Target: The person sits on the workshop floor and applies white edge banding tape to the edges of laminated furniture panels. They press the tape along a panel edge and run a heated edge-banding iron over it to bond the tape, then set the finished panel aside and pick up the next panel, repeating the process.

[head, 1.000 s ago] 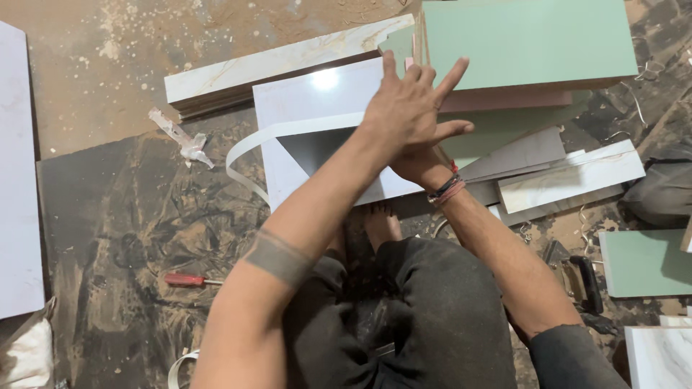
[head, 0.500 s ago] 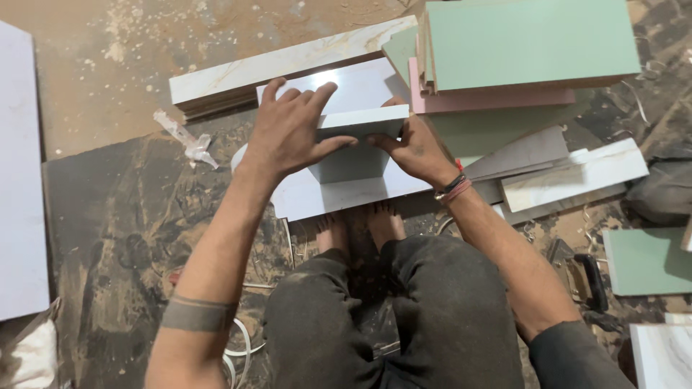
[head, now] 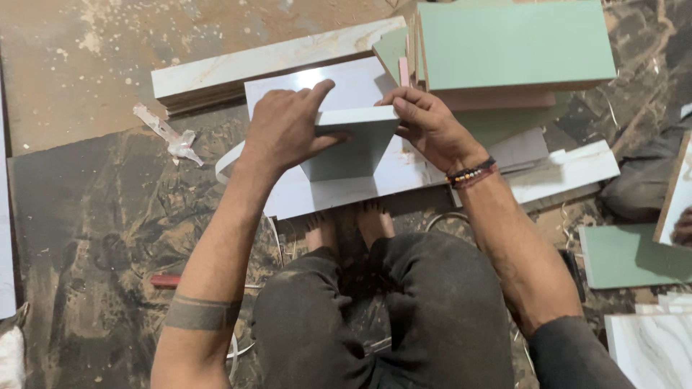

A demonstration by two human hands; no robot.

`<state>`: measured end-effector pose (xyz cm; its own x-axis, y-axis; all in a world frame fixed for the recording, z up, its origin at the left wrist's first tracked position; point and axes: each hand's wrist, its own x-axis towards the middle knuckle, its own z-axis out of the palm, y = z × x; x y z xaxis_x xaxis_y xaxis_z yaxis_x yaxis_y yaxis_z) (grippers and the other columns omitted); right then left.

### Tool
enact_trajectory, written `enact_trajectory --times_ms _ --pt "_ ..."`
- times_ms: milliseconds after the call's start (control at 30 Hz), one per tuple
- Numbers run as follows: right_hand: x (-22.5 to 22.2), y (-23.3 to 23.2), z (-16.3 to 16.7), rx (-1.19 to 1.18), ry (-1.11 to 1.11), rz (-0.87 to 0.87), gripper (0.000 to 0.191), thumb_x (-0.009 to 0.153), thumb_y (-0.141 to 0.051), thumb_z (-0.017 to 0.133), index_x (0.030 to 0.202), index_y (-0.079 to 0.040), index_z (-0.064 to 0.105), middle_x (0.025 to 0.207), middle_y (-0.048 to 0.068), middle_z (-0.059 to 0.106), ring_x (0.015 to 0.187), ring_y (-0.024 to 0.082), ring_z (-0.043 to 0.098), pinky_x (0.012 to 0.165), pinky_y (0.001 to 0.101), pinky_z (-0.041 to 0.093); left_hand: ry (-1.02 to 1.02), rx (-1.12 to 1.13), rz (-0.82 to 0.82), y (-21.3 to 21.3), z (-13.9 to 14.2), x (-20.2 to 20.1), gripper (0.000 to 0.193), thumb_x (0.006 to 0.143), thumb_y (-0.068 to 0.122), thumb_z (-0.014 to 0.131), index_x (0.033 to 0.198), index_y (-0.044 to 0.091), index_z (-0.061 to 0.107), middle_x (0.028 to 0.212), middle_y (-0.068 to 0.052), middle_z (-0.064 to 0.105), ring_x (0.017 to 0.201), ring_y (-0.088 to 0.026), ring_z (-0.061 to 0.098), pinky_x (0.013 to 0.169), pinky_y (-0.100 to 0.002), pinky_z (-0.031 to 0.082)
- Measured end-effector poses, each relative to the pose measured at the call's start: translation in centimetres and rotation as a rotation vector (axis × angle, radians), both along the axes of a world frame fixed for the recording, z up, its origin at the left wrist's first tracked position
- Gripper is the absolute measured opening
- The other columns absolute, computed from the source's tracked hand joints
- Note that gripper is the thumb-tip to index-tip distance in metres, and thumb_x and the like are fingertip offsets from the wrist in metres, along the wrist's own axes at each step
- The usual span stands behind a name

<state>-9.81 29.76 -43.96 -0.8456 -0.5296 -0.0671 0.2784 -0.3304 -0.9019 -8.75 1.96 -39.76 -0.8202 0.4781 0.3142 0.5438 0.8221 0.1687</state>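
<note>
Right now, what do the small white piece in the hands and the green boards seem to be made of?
White piece: probably laminated board; smooth matt face, straight-cut edges, held upright by left hand and right hand. Green boards: likely laminate on wood board; pale brown core shows at edges.

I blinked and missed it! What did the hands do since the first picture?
The left hand and right hand came apart from their overlap above the boards and took hold of a small white panel, standing it upright on the big white board. The green boards stayed put.
</note>
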Motion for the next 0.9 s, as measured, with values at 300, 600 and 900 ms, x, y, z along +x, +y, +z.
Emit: enact_trajectory --times_ms 300,600,900 --pt "0.3 1.6 -1.1 0.185 -0.058 -0.109 0.028 0.100 -0.037 0.071 0.113 -0.012 0.068 0.105 -0.003 0.069 0.101 0.010 0.066 0.094 0.0314 0.057 -0.042 0.007 0.065 0.4 0.9 1.2 0.080 0.076 0.063 0.083 0.132 0.009 0.062 0.076 -0.013 0.071 0.075 -0.034 0.071 0.066 -0.047 0.053" --pt "2.0 1.6 3.9 0.526 0.124 -0.228 0.022 0.097 -0.024 0.072 0.100 -0.002 0.075 0.090 0.006 0.076 0.083 0.013 0.074 0.078 0.0278 0.061 -0.065 0.038 0.077 0.3 0.3 1.5 0.078 0.077 0.060 0.084 0.131 0.008 0.062 0.076 -0.013 0.071 0.074 -0.032 0.071 0.066 -0.047 0.054" --pt "2.9 -3.6 8.9 1.642 1.257 -0.326 0.022 0.088 -0.026 0.073 0.076 -0.007 0.071 0.071 0.014 0.070 0.064 0.033 0.067 0.058 0.0458 0.051 0.018 0.060 0.055 -0.8 -0.1 2.1 0.074 0.078 0.058 0.084 0.127 0.007 0.064 0.077 -0.013 0.071 0.073 -0.033 0.070 0.063 -0.046 0.054"
